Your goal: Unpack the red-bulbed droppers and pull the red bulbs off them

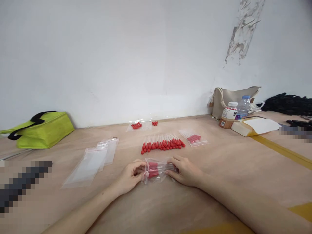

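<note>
Both of my hands hold a small clear zip bag (pixel 157 170) with red-bulbed droppers inside, low over the wooden table (pixel 219 169). My left hand (pixel 131 175) pinches the bag's left end. My right hand (pixel 185 170) grips its right end with curled fingers. Just beyond the bag lies a row of several loose droppers with red bulbs (pixel 162 144). A filled bag of droppers (pixel 193 138) lies to the right of that row.
Empty zip bags (pixel 94 161) lie at the left. A bag of red bulbs (pixel 137 125) sits near the wall. A green tote (pixel 40 130) is far left. Two bottles (pixel 229 115), a beige bag (pixel 231 97) and a pad (pixel 258 126) stand at the right.
</note>
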